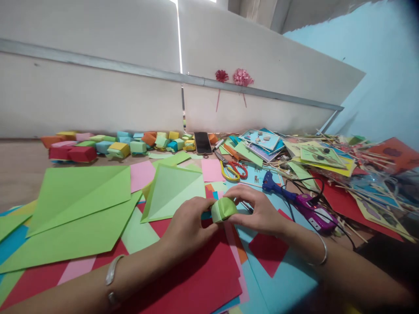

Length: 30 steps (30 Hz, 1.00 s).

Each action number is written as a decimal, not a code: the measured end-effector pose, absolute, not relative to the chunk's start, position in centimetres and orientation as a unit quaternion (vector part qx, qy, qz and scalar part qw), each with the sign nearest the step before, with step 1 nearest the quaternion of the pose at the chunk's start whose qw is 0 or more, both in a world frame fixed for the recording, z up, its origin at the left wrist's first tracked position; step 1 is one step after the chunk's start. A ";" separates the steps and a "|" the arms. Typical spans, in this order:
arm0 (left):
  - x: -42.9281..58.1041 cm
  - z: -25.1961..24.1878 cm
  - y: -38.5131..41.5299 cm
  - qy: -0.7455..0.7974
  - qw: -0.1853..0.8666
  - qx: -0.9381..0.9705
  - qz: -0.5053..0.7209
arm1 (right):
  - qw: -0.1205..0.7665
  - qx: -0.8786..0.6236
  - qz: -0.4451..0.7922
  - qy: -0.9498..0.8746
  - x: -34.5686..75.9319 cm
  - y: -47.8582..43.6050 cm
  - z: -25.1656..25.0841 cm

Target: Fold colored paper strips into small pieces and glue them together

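Note:
A small folded green paper piece (224, 209), light green on its left side and brighter green on the right, is held between both hands above the coloured sheets. My left hand (189, 221) grips its left side with thumb and fingers. On its other side, my right hand (257, 209) has fingers over the top and the thumb at the lower edge. Beneath the hands lie red paper (196, 270) and light blue paper (281, 279). A pale green folded sheet (176, 192) is just left of the held piece.
Large green sheets (81, 196) lie at left. Folded paper blocks (81, 154) line the back, beside a phone (203, 143). Scissors (229, 171), a blue glue gun (278, 187) and a purple power strip (316, 213) with cables are at right, near piled cards and sticks.

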State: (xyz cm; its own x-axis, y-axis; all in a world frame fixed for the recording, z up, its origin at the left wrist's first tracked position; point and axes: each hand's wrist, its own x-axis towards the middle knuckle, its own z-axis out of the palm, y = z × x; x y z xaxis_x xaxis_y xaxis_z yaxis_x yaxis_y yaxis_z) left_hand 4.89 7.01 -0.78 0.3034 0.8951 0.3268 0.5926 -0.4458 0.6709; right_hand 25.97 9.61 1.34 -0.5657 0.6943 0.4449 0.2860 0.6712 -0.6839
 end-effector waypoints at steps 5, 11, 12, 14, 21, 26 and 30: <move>4.9 -0.5 6.8 0.481 0.291 0.729 0.390 | 0.379 -0.297 0.324 -0.814 26.0 9.7 0.8; 4.8 -0.6 7.2 0.472 0.384 0.687 0.397 | 0.407 -0.315 0.357 -0.779 25.9 9.6 0.2; 4.8 -0.5 7.2 0.472 0.388 0.689 0.390 | 0.413 -0.317 0.355 -0.777 26.0 9.5 0.2; 4.8 -0.5 7.2 0.479 0.390 0.692 0.374 | 0.421 -0.316 0.361 -0.769 26.1 9.5 0.3; 4.8 -0.5 7.2 0.477 0.401 0.675 0.395 | 0.439 -0.335 0.410 -0.726 26.0 9.6 0.3; 4.9 -0.5 7.3 0.485 0.407 0.663 0.399 | 0.453 -0.331 0.408 -0.720 26.0 9.8 0.4; 4.9 -0.6 7.4 0.491 0.386 0.668 0.404 | 0.445 -0.347 0.370 -0.738 26.0 9.7 0.1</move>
